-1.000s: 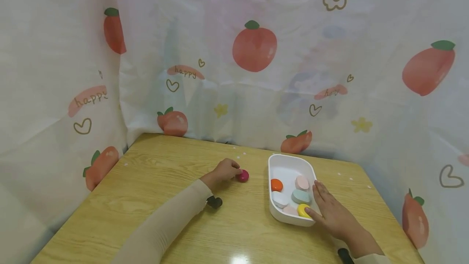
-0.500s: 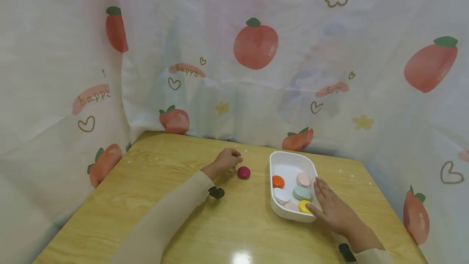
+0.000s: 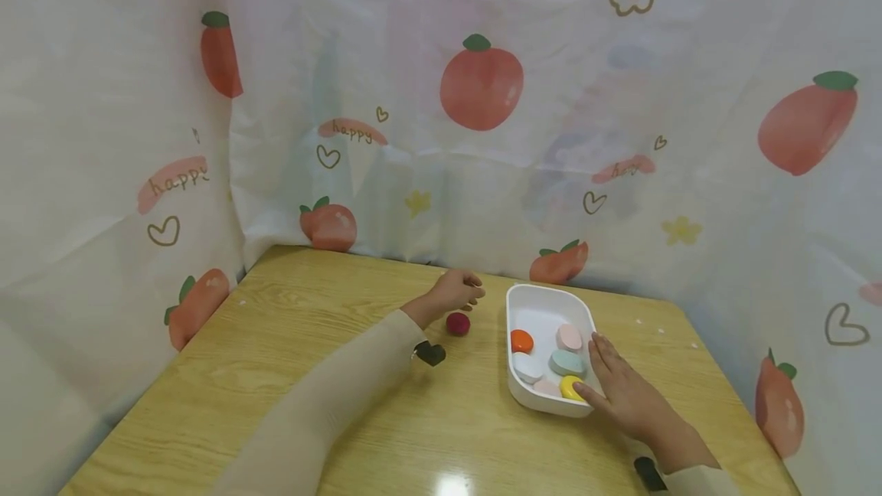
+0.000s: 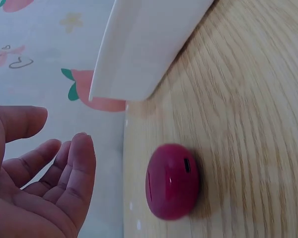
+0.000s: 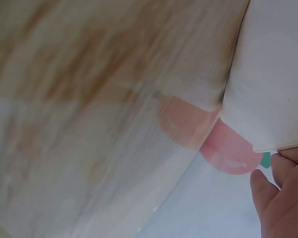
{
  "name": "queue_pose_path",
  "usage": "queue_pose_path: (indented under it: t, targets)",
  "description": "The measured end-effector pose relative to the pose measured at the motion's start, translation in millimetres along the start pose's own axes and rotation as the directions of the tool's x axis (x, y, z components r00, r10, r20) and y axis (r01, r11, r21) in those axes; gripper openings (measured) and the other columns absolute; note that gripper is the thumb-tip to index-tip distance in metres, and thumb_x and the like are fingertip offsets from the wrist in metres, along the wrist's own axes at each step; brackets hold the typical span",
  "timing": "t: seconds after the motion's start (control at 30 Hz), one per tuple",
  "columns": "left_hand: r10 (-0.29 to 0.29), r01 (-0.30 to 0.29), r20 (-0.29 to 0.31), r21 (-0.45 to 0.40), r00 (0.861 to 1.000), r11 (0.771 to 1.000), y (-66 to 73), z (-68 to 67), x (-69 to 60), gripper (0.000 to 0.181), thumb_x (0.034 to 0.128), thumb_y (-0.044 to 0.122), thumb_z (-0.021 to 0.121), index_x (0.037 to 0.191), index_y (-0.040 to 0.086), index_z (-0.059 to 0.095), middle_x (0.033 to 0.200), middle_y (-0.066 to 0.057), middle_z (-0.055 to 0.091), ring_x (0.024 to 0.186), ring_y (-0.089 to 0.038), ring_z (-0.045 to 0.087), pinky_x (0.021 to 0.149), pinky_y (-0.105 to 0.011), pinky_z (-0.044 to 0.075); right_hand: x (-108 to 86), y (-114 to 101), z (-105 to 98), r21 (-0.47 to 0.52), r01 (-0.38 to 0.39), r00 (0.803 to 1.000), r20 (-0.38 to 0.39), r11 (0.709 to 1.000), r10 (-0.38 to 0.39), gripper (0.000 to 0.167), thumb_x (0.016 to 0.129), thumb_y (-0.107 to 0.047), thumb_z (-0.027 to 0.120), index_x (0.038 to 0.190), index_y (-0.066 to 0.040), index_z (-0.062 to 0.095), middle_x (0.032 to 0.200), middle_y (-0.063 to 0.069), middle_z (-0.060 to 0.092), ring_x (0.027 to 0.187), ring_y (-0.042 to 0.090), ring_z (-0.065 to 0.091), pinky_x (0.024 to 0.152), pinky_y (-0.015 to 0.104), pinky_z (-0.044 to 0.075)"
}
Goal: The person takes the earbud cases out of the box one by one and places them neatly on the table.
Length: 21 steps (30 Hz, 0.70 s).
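My left hand (image 3: 451, 291) hovers just above and behind a round magenta case (image 3: 458, 324), apart from it. In the left wrist view, the loosely bent fingers (image 4: 77, 176) hold nothing. That view shows a seam and a small dark slot on the glossy case (image 4: 171, 183), which looks like an earbud charging case. My right hand (image 3: 627, 396) rests along the right rim of a white tray (image 3: 540, 312), its fingers straight and its thumb over the near corner by a yellow round piece (image 3: 570, 387). The right wrist view shows fingertips at the rim.
Inside the tray lie an orange piece (image 3: 521, 341), a pale pink one (image 3: 569, 337), a mint one (image 3: 567, 362), a white one (image 3: 527, 367) and another pink one (image 3: 547, 388). A fruit-print curtain (image 3: 386, 197) stands behind the wooden table (image 3: 386, 442).
My left hand was at the magenta case, came off it, and has moved right and slightly back, above it. The case stays in place. My right hand keeps its place on the tray.
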State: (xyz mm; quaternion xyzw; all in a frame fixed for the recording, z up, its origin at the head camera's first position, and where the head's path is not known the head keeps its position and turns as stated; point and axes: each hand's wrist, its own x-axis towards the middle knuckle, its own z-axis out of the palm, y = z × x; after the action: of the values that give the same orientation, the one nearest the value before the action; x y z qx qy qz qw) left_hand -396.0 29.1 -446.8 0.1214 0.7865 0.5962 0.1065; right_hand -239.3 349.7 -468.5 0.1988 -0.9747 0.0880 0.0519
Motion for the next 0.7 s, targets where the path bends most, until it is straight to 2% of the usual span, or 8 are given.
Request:
queue_pose_path:
  t: [0.17, 0.3, 0.43, 0.5, 0.57, 0.67, 0.7]
  targets:
    - [-0.018, 0.018, 0.026, 0.000, 0.999, 1.000, 8.2, 13.4, 6.6, 0.025, 0.0930, 0.010, 0.067, 0.113, -0.003, 0.062, 0.098, -0.009, 0.065, 0.081, -0.022, 0.067, 0.066, -0.031, 0.058, -0.4, 1, 0, 0.002, 0.000, 1.000, 0.001, 1.000, 0.000, 0.085, 0.098, -0.051, 0.051, 0.147, 0.013, 0.024, 0.156, 0.026, 0.015, 0.143, 0.042, 0.014, 0.108, 0.060, 0.026]
    - [-0.026, 0.026, 0.022, -0.005, 0.999, 1.000, 17.4, 20.1, 9.4, 0.024, 0.0935, 0.010, 0.066, 0.113, -0.003, 0.063, 0.098, -0.009, 0.065, 0.082, -0.023, 0.068, 0.067, -0.031, 0.058, -1.0, 0, -1, 0.001, 0.004, 1.000, 0.003, 1.000, -0.004, 0.085, 0.098, -0.051, 0.050, 0.147, 0.013, 0.024, 0.156, 0.026, 0.015, 0.143, 0.042, 0.014, 0.108, 0.061, 0.026]
    - [-0.009, 0.009, 0.042, -0.002, 0.999, 1.000, 29.4, 25.7, 10.6, 0.025, 0.0944, 0.012, 0.065, 0.114, -0.003, 0.062, 0.099, -0.009, 0.065, 0.083, -0.024, 0.067, 0.068, -0.031, 0.058, -2.5, 1, -2, -0.003, 0.007, 1.000, -0.013, 1.000, -0.007, 0.085, 0.097, -0.051, 0.051, 0.146, 0.013, 0.025, 0.156, 0.027, 0.017, 0.142, 0.043, 0.016, 0.110, 0.058, 0.024]
    - [-0.002, 0.002, 0.056, -0.002, 0.998, 1.000, 33.6, 28.9, 11.7, 0.026, 0.0948, 0.011, 0.065, 0.115, -0.004, 0.061, 0.099, -0.009, 0.064, 0.084, -0.024, 0.067, 0.068, -0.032, 0.058, -3.1, 2, -2, -0.001, 0.010, 1.000, -0.025, 1.000, -0.010, 0.084, 0.098, -0.051, 0.051, 0.146, 0.013, 0.025, 0.156, 0.027, 0.017, 0.142, 0.043, 0.016, 0.115, 0.048, 0.014]
    - [-0.009, 0.009, 0.058, 0.004, 0.998, 1.000, 35.8, 33.2, 12.6, 0.030, 0.0944, 0.011, 0.065, 0.118, -0.006, 0.060, 0.099, -0.009, 0.064, 0.084, -0.025, 0.067, 0.068, -0.031, 0.058, -3.0, 2, -1, 0.004, 0.007, 1.000, -0.024, 1.000, -0.007, 0.085, 0.098, -0.051, 0.050, 0.147, 0.013, 0.024, 0.157, 0.026, 0.016, 0.143, 0.042, 0.015, 0.115, 0.038, 0.006]
    - [-0.038, 0.038, 0.059, 0.006, 0.998, 0.999, 36.0, 42.6, 13.4, 0.034, 0.0934, 0.008, 0.066, 0.122, -0.008, 0.057, 0.096, -0.010, 0.064, 0.082, -0.025, 0.066, 0.067, -0.032, 0.058, -3.0, 2, 0, 0.015, 0.018, 1.000, -0.023, 1.000, -0.017, 0.085, 0.098, -0.051, 0.050, 0.146, 0.013, 0.025, 0.156, 0.026, 0.016, 0.143, 0.042, 0.015, 0.116, 0.041, 0.008]
    - [-0.052, 0.052, 0.057, 0.010, 0.997, 0.999, 35.9, 46.6, 13.4, 0.034, 0.0928, 0.008, 0.067, 0.122, -0.008, 0.057, 0.096, -0.009, 0.064, 0.081, -0.025, 0.066, 0.066, -0.032, 0.058, -3.1, 1, 0, 0.016, 0.015, 1.000, -0.020, 1.000, -0.015, 0.085, 0.097, -0.052, 0.051, 0.146, 0.013, 0.025, 0.156, 0.026, 0.016, 0.143, 0.042, 0.015, 0.115, 0.047, 0.014]
